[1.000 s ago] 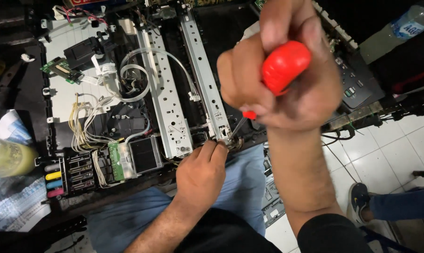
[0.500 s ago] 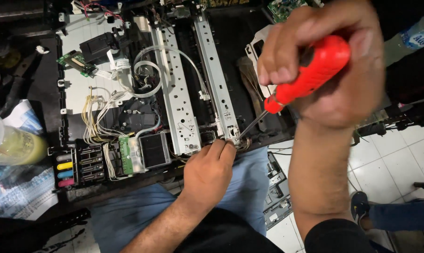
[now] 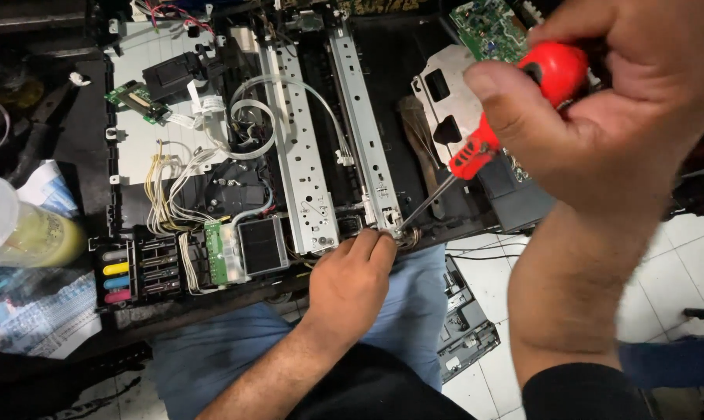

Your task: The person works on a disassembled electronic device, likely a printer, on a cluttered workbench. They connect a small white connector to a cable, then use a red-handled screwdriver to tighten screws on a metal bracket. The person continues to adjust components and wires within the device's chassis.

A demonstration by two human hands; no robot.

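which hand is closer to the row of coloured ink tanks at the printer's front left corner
Left. The left hand rests on the printer's front edge, right of the coloured ink tanks; the right hand is raised far right, gripping the red-handled screwdriver.

Red-handled screwdriver (image 3: 484, 148) slants down-left, its tip at the metal rail's (image 3: 367, 140) near end.

Glossy red plastic screwdriver handle (image 3: 550, 74) (shaft bare metal); dull metal rails (image 3: 305, 171).

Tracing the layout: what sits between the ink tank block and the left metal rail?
In the head view, between the ink tank block and left metal rail: a green circuit board and grey module.
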